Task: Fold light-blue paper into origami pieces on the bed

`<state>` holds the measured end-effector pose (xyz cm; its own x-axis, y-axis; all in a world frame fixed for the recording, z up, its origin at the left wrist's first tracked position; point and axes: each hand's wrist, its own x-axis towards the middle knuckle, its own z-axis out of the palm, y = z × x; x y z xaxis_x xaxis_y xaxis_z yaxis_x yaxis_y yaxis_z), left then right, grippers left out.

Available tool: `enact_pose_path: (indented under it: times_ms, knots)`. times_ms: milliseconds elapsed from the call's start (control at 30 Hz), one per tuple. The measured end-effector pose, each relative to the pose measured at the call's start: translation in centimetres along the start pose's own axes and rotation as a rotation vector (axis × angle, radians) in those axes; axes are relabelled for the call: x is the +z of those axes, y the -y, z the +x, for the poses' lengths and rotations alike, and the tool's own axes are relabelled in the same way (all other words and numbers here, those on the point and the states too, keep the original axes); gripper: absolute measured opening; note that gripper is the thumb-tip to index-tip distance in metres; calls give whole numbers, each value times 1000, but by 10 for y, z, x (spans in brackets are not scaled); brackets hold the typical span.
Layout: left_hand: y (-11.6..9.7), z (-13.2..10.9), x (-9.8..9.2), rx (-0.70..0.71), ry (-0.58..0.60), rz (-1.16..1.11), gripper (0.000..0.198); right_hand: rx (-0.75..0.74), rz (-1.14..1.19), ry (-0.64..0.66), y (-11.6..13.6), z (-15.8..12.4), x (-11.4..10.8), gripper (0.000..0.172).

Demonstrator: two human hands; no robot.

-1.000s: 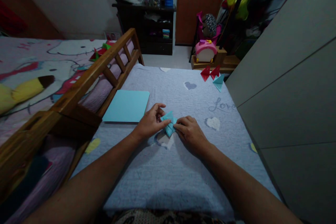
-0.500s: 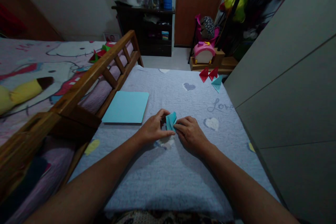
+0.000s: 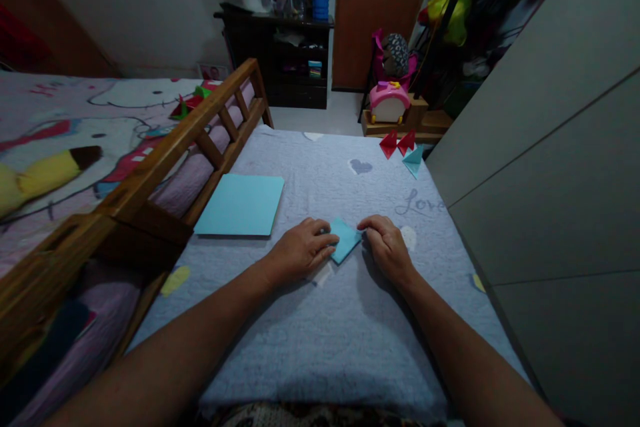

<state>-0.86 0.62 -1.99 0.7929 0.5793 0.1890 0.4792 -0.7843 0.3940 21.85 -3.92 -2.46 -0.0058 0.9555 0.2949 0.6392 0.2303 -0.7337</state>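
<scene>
A small piece of folded light-blue paper (image 3: 344, 241) lies on the cloth-covered bed in front of me, shaped roughly like a diamond. My left hand (image 3: 304, 248) holds its left side down, the bent fingers resting on top of it. At the paper's right corner, my right hand (image 3: 389, 248) pinches the tip between thumb and forefinger, the other fingers curled. A stack of flat light-blue square sheets (image 3: 241, 205) lies to the left of my left hand.
Two red folded paper pieces (image 3: 389, 145) and a light-blue one (image 3: 414, 161) stand at the far right corner of the bed. A wooden rail (image 3: 190, 140) runs along the left, with another bed beyond it. A pale cabinet (image 3: 550, 180) borders the right side.
The folded paper has gone from raised and bunched between my hands to lying flatter and wider. My right hand has moved right to its corner; my left hand now presses from above.
</scene>
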Motion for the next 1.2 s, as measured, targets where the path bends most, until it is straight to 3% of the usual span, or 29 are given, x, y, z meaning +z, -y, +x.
enact_pose_path:
  times_ms: [133, 333, 600, 833, 1067, 1200]
  knots:
    - [0, 2, 6, 30, -39, 113, 21, -74, -124, 27, 5, -1, 4, 16]
    - [5, 3, 11, 67, -112, 58, 14, -260, -309, 205, 13, -7, 14, 14]
    - [8, 5, 8, -54, -108, -31, 9, -222, -350, 204, -1, -5, 1, 13]
    - [8, 9, 11, -317, -152, -4, 42, -137, -354, 178, -5, -3, -4, 9]
    - [2, 13, 7, -295, -97, -151, 41, -118, -324, 192, -1, -4, 2, 29]
    - [0, 14, 4, -246, -73, -219, 33, -122, -294, 205, -1, -5, 3, 32]
